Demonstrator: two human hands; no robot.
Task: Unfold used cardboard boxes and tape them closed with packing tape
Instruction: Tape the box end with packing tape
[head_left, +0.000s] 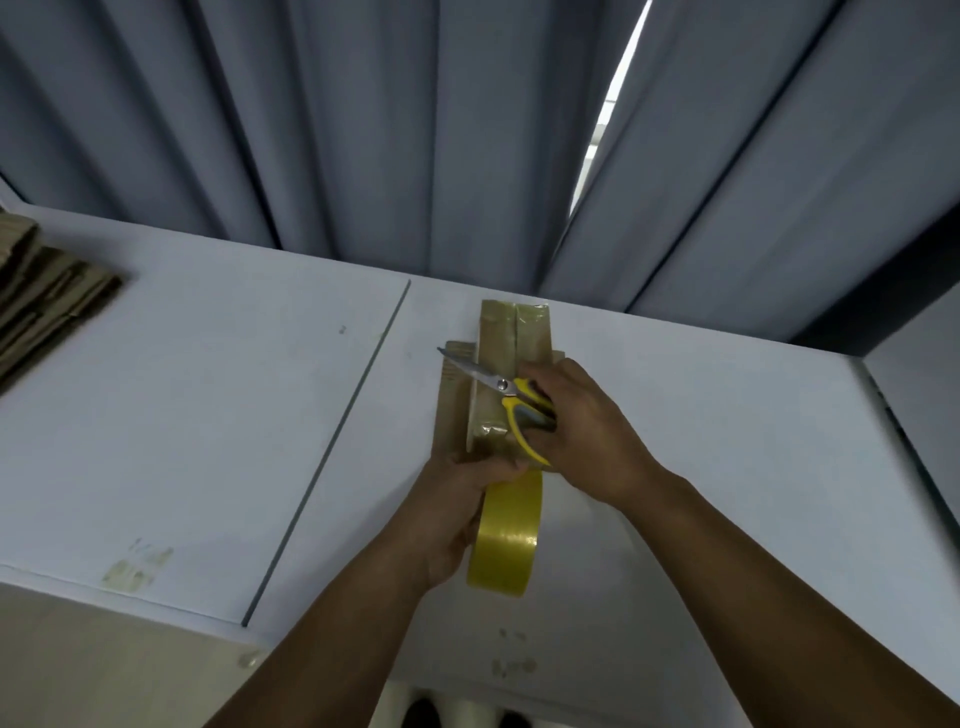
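Note:
A small brown cardboard box (511, 332) stands on the white table (208, 415), its top seam covered with shiny tape. My right hand (582, 421) grips yellow-handled scissors (511, 395) over the box's top, blades pointing left. Just below the box's near end, my left hand (452, 519) holds a roll of yellowish packing tape (506, 535) on edge, with a short strip running up to the box.
A stack of flattened cardboard boxes (47, 301) lies at the table's far left edge. Grey curtains (363, 130) hang behind the table. A dark seam (332, 441) splits the tabletop into two panels. Old tape marks (137, 566) sit near the front edge.

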